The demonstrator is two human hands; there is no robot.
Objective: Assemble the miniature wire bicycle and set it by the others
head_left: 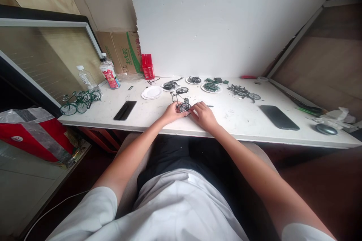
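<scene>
A small black model bicycle (181, 101) is between my hands near the table's front edge, one wheel pointing away from me. My left hand (171, 113) is closed around its near left side. From the right, my right hand (204, 115) reaches in with its fingertips pinched at the near wheel. Whatever lies in that pinch is too small to make out. Just beyond the bicycle are paper plates with dark parts (169, 85), black parts (194, 80) and green parts (210, 87). Loose black bicycle parts (243, 92) lie to the right of these.
Green model bicycles (80, 101) stand at the table's left end. A phone (125, 110), blank white plates (152, 92), bottles (109, 74) and a red box (147, 66) are on the left. A dark flat slab (278, 117) and a mouse (326, 129) lie right. A white board (226, 26) backs the table.
</scene>
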